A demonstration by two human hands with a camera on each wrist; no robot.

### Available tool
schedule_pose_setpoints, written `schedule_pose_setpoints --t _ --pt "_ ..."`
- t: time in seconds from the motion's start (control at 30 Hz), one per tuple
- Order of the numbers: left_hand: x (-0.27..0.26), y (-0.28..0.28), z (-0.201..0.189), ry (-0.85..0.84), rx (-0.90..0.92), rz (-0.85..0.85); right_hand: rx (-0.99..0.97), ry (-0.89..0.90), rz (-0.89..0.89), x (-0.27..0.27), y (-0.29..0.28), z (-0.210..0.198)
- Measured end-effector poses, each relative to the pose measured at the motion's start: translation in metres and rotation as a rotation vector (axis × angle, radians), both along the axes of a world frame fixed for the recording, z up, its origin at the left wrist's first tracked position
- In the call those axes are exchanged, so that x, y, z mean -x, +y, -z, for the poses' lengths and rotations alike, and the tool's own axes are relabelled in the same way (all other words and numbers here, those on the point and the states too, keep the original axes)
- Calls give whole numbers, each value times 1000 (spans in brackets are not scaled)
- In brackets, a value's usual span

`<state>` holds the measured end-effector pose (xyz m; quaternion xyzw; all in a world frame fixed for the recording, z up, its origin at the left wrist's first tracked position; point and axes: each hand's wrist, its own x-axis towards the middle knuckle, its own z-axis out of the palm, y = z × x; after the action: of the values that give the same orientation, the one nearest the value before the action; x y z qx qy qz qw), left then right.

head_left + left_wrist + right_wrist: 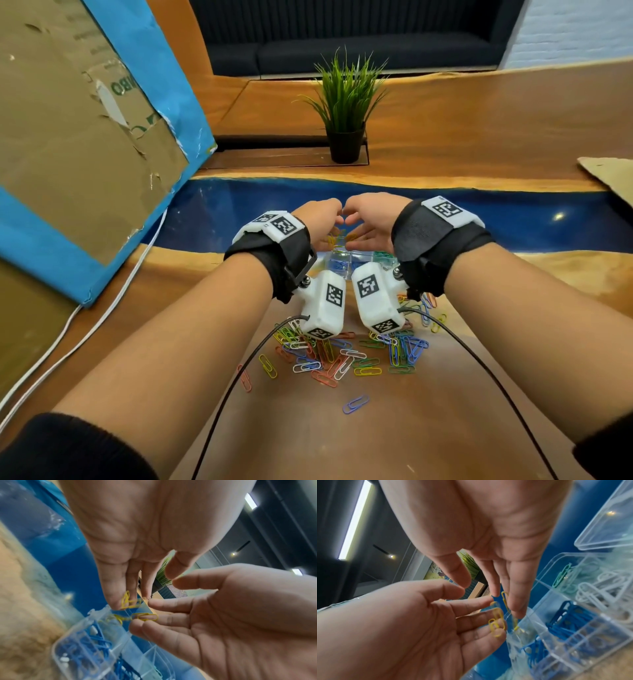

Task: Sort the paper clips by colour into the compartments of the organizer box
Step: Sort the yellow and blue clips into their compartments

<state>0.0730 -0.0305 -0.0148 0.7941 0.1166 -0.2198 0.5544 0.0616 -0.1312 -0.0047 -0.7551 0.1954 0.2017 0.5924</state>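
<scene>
Both my hands hover together over the clear organizer box [342,262] at the table's blue strip. My left hand [323,221] points its straight fingers down, and two yellow clips [127,601] cling to its fingertips. My right hand [368,224] is spread palm-in, with one yellow clip [145,616] lying across its fingertips. Below them a far compartment holds yellow clips [116,618]. In the right wrist view other compartments hold blue clips [570,622], green clips [563,577] and white clips [599,588]. A pile of mixed clips [342,353] lies on the wood under my wrists.
The box lid [607,527] stands open behind the box. A lone blue clip [356,404] lies nearer me. A potted plant [346,113] stands behind, a blue-edged cardboard panel [85,137] leans at left beside a white cable [102,308], and cardboard [609,174] lies at right.
</scene>
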Motion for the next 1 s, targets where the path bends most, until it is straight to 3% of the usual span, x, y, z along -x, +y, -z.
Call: schedule_pose_setpoints --t 0.27,0.43,0.63,0.8,1.0 --pt "2 0 4 -73 -23 -8 111 22 -33 3 0 2" --pt "4 9 4 -118 -136 135 176 -86 -103 5 -2 11" --pt "13 24 8 -226 -364 278 839 -218 -427 10 8 10" --pt "16 30 14 -221 -427 310 1116 -238 -576 10 27 13" --pt "19 33 19 -191 -396 311 1252 -192 -724 10 43 16"
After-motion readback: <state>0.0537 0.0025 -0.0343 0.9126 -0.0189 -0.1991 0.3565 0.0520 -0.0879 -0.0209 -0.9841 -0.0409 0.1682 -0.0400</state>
